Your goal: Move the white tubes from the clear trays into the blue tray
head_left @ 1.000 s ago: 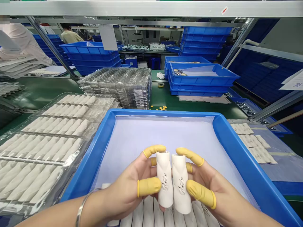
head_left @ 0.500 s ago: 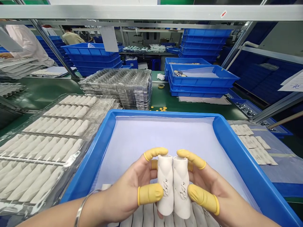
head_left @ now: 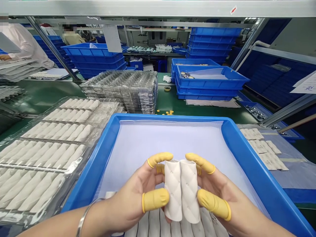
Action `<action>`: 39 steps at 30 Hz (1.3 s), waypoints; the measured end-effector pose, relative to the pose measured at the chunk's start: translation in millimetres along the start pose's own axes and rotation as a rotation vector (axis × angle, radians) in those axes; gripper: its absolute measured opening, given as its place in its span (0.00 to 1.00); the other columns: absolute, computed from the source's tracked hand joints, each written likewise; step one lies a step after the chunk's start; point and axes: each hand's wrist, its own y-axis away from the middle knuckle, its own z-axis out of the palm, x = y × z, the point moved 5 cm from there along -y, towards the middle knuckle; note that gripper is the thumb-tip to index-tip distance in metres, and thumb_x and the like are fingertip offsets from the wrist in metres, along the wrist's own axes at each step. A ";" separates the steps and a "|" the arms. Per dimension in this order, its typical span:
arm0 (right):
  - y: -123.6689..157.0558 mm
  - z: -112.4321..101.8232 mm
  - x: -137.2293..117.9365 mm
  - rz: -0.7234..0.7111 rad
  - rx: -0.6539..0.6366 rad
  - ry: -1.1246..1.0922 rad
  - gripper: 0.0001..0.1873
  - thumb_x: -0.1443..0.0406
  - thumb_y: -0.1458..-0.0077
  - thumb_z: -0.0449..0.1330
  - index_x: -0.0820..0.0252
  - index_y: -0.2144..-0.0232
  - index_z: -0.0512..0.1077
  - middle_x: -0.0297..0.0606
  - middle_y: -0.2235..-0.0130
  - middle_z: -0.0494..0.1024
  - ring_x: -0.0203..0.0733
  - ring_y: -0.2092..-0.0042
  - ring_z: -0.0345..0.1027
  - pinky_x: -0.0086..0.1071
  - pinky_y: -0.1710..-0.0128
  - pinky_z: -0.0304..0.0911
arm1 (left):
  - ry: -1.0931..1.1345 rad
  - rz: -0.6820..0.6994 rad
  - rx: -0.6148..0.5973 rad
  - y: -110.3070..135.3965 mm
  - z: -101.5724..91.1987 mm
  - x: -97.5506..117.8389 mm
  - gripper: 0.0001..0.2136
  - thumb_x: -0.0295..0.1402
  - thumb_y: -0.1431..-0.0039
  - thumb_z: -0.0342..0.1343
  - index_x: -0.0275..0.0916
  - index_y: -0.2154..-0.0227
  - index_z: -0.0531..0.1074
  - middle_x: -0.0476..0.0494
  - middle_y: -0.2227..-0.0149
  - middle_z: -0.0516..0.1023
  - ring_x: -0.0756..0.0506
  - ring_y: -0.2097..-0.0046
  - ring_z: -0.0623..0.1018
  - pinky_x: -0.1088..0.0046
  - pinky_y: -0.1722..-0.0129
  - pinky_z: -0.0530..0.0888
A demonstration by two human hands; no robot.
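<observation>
The person's left hand (head_left: 130, 199) and right hand (head_left: 219, 197) each hold one white tubular sleeve: the left sleeve (head_left: 173, 189) and the right sleeve (head_left: 190, 191). Both stand nearly upright, touching side by side, with quilted diamond faces showing. The fingers (head_left: 155, 199) of both hands curl round the sleeves and pinch them from the sides, with yellow finger cots (head_left: 159, 158) on the fingertips. The pair is held above a blue tray (head_left: 172, 117) lined with a pale sheet (head_left: 158, 148), over a row of similar white sleeves (head_left: 154, 225) at the tray's near end. A metal bangle (head_left: 84, 219) circles the left wrist. To the left, clear plastic trays (head_left: 49, 154) carry rows of white sleeves. Beyond them, a stack of clear trays (head_left: 120, 92) stands on the green table (head_left: 177, 110). Blue crates (head_left: 209, 80) stand further right, and a co-worker (head_left: 22, 42) is at the far left.
</observation>
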 end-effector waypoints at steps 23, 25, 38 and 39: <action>1.0 2.2 2.2 -0.008 0.016 0.033 0.25 0.56 0.43 0.69 0.36 0.46 0.67 0.34 0.49 0.71 0.47 0.44 0.60 0.39 0.46 0.62 | -0.029 -0.003 0.071 1.4 -9.0 -5.9 0.27 0.36 0.51 0.67 0.52 0.48 0.67 0.44 0.53 0.71 0.41 0.49 0.69 0.59 0.51 0.67; 1.1 3.0 2.9 0.022 0.006 -0.001 0.25 0.56 0.43 0.69 0.36 0.46 0.67 0.34 0.49 0.71 0.47 0.47 0.64 0.37 0.53 0.67 | -0.027 -0.009 0.066 0.4 -8.3 -5.3 0.27 0.36 0.50 0.67 0.51 0.47 0.66 0.44 0.54 0.72 0.41 0.49 0.70 0.59 0.51 0.67; 0.7 1.4 0.1 0.068 0.057 -0.063 0.23 0.55 0.45 0.69 0.37 0.48 0.69 0.32 0.56 0.75 0.44 0.55 0.70 0.33 0.61 0.68 | 0.009 -0.037 0.076 1.4 -2.0 -2.5 0.23 0.34 0.46 0.64 0.53 0.48 0.66 0.46 0.55 0.72 0.47 0.57 0.74 0.73 0.63 0.71; 0.8 0.9 0.0 0.055 0.061 -0.041 0.24 0.54 0.46 0.70 0.37 0.47 0.69 0.33 0.55 0.74 0.45 0.53 0.68 0.34 0.58 0.67 | 0.004 -0.030 0.077 1.4 -2.4 -2.8 0.23 0.34 0.46 0.64 0.53 0.48 0.66 0.46 0.56 0.72 0.47 0.57 0.74 0.72 0.62 0.72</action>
